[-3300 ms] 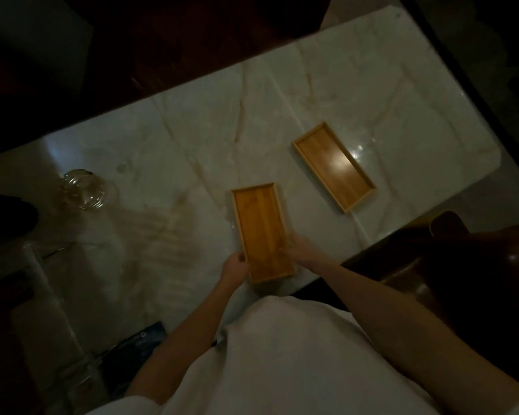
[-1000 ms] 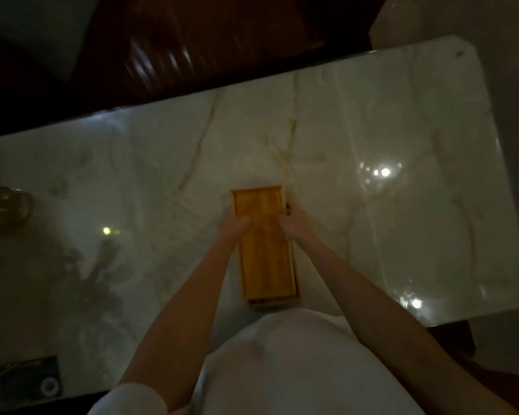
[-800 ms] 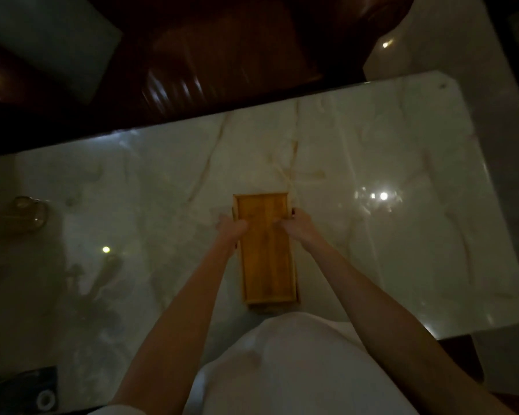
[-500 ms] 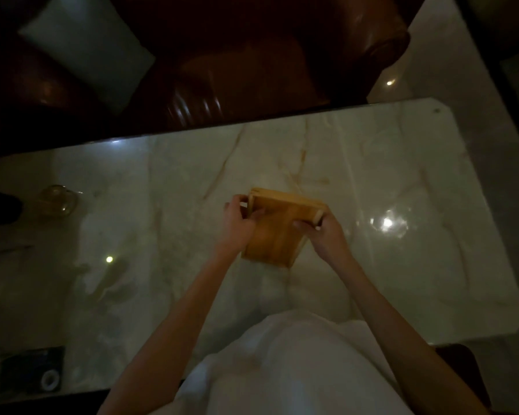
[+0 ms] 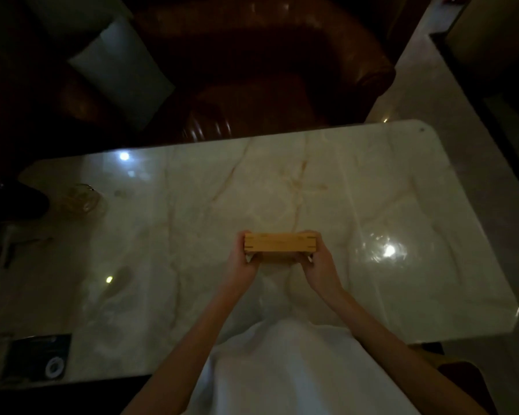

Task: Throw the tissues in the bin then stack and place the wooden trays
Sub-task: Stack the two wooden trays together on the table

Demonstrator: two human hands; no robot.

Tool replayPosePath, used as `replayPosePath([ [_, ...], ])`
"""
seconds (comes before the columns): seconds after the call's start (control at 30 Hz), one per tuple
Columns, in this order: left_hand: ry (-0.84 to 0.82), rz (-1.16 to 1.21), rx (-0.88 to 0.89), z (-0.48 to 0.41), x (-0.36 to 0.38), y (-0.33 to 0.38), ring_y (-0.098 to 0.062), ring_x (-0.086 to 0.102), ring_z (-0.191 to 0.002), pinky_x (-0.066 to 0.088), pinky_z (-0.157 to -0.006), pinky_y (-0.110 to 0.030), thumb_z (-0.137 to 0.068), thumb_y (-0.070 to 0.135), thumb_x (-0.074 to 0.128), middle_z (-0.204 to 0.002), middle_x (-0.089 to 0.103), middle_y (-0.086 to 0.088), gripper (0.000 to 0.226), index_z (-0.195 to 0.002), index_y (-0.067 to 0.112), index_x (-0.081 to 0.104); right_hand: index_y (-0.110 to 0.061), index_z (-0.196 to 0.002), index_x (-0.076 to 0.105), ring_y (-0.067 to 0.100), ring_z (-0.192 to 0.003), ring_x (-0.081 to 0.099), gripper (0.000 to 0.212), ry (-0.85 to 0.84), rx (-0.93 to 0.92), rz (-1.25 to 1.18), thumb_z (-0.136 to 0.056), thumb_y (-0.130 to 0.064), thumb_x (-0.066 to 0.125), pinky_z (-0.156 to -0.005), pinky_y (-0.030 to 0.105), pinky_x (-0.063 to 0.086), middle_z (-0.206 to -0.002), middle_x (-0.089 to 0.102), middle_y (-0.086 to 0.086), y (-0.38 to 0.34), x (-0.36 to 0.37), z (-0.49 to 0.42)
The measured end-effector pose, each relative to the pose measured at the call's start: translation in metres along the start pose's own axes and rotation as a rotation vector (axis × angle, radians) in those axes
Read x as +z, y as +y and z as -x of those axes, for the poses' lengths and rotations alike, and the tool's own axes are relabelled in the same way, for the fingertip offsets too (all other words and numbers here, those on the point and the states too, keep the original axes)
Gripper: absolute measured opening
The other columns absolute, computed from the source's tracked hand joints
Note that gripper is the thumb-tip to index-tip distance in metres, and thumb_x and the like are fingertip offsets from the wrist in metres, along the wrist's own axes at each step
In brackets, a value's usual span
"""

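The stacked wooden trays (image 5: 280, 243) are held above the marble table (image 5: 192, 205), near its middle. They are turned so that only their narrow end face with the corner joints shows. My left hand (image 5: 242, 259) grips the stack's left side and my right hand (image 5: 319, 259) grips its right side, fingers curled under it. No tissues and no bin are in sight.
A clear glass ashtray (image 5: 78, 199) sits at the table's left end. A dark card with a white ring (image 5: 36, 359) lies at the near left corner. A brown leather armchair (image 5: 267, 70) with a pale cushion (image 5: 123, 70) stands beyond the far edge.
The stacked trays lay flat on the table under both hands. They have been lifted off it and tipped up so their end faces me.
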State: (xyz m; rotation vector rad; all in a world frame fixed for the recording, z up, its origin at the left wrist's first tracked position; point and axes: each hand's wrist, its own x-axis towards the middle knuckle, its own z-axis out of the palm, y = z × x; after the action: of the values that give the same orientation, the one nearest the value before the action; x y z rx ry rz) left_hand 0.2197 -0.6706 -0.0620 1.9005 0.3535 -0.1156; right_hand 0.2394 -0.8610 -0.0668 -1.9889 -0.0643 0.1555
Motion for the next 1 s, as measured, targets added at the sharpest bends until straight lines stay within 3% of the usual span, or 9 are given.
replayPosePath([
  [0.13,-0.05,-0.05,-0.001,0.011,0.003,0.002,-0.019,0.059,-0.083,0.048,-0.074,-0.035,-0.079,-0.006,0.065,-0.088,0.061,-0.003,0.036,-0.105,0.014,0.05,-0.023,-0.116,0.05,0.016,-0.098,0.061,0.042,0.001,0.004,0.031,-0.085,-0.005,0.07,-0.087,0.029,0.048,-0.106,0.062,0.0,0.003,-0.01,0.007],
  [0.3,-0.075,-0.076,0.013,0.021,0.009,0.003,-0.021,0.061,-0.087,0.05,-0.075,-0.037,-0.077,-0.003,0.067,-0.09,0.062,-0.004,0.037,-0.101,0.019,0.049,0.002,-0.114,0.053,0.035,-0.093,0.066,0.033,-0.097,0.087,0.151,-0.086,-0.004,0.069,-0.082,0.046,0.053,-0.102,0.067,0.018,0.011,-0.026,0.021],
  [0.4,-0.102,-0.117,0.044,0.021,0.009,0.007,-0.019,0.058,-0.081,0.052,-0.073,-0.042,-0.073,0.011,0.06,-0.085,0.058,-0.001,0.031,-0.098,0.02,0.044,-0.008,-0.14,0.038,0.019,-0.124,0.05,0.071,-0.148,0.104,0.023,-0.08,-0.012,0.077,-0.11,0.04,0.041,-0.136,0.049,0.001,-0.011,-0.034,0.019],
  [0.47,-0.102,-0.144,0.074,0.024,0.01,0.008,-0.017,0.058,-0.079,0.051,-0.072,-0.04,-0.074,0.017,0.061,-0.085,0.059,-0.001,0.029,-0.097,0.022,0.044,-0.022,-0.153,0.016,0.01,-0.146,0.021,0.093,-0.094,-0.102,0.132,-0.082,-0.032,0.075,-0.121,0.028,0.018,-0.155,0.023,-0.012,-0.032,-0.036,0.017],
  [0.57,-0.122,-0.198,0.136,0.025,0.012,0.001,-0.006,0.062,-0.085,0.053,-0.075,-0.02,-0.083,0.013,0.056,-0.095,0.062,0.0,0.023,-0.106,0.013,0.053,-0.02,-0.155,0.002,0.022,-0.152,0.003,0.093,-0.04,-0.485,0.598,-0.087,-0.056,0.054,-0.123,0.041,-0.001,-0.164,0.009,-0.001,-0.065,-0.019,0.015],
  [0.67,-0.083,-0.264,0.165,0.025,0.014,-0.002,0.012,0.058,-0.104,0.044,-0.084,0.001,-0.098,0.001,0.038,-0.125,0.056,0.016,0.044,-0.135,0.021,0.053,-0.016,-0.154,0.019,0.03,-0.149,0.017,0.085,-0.153,-0.564,0.937,-0.087,-0.061,0.048,-0.12,0.055,0.013,-0.16,0.028,0.009,-0.075,0.012,0.014],
  [0.77,-0.124,-0.176,0.107,0.023,0.014,-0.008,-0.007,0.051,-0.117,0.041,-0.095,-0.018,-0.082,0.015,0.058,-0.135,0.045,0.001,0.065,-0.14,-0.003,0.035,-0.026,-0.146,0.042,0.03,-0.142,0.037,0.073,-0.213,-0.546,1.058,-0.082,-0.057,0.059,-0.115,0.06,0.022,-0.148,0.049,0.006,-0.064,0.013,0.02],
  [0.87,-0.16,-0.109,-0.045,0.021,0.016,-0.008,-0.001,0.058,-0.074,0.042,-0.067,-0.031,-0.069,0.015,0.071,-0.083,0.062,0.008,0.036,-0.097,0.021,0.049,-0.029,-0.136,0.053,0.033,-0.132,0.049,0.053,-0.162,-0.48,0.969,-0.086,-0.045,0.051,-0.112,0.061,0.032,-0.139,0.057,0.006,-0.046,-0.018,0.017],
  [1.0,-0.171,-0.126,-0.051,0.015,0.018,-0.018,0.008,0.054,-0.061,0.045,-0.056,-0.019,-0.072,0.013,0.077,-0.07,0.055,0.011,0.039,-0.089,0.023,0.044,-0.025,-0.116,0.062,0.015,-0.111,0.057,0.048,-0.231,-0.14,0.272,-0.075,0.0,0.068,-0.096,0.029,0.046,-0.117,0.058,-0.003,-0.01,-0.055,0.009],
])
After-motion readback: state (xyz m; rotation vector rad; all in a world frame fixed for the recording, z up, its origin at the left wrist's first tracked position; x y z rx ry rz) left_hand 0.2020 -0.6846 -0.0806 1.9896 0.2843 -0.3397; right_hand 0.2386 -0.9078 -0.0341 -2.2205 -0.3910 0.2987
